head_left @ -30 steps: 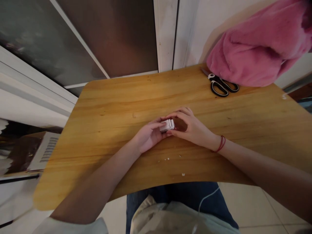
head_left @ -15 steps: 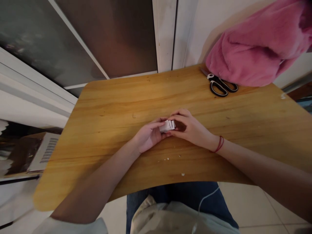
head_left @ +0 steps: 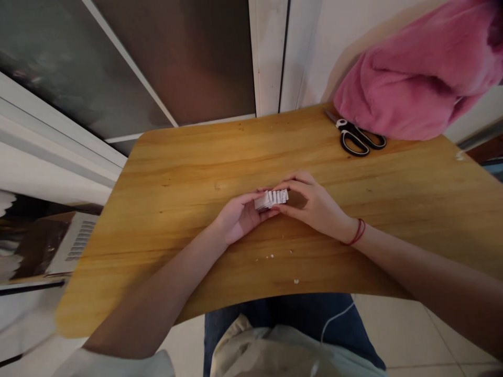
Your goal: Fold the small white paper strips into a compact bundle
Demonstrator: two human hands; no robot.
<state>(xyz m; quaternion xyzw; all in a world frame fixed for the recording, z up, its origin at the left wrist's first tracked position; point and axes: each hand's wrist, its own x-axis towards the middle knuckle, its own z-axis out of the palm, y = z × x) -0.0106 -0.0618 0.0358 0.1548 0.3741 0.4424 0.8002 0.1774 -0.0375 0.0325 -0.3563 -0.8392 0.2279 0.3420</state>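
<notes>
from my remote feed i see both hands together over the wooden table [head_left: 188,183]: my left hand [head_left: 236,217] grips the small white stack [head_left: 270,199], and my right hand [head_left: 316,204] pinches its right part. i judge the pieces there already spread into steps, the left part not yet; white crumbs [head_left: 296,281] lie nearby.

Red bracelet [head_left: 359,232], pale sleeve [head_left: 126,365] and blue trousers [head_left: 353,335] show.
</notes>
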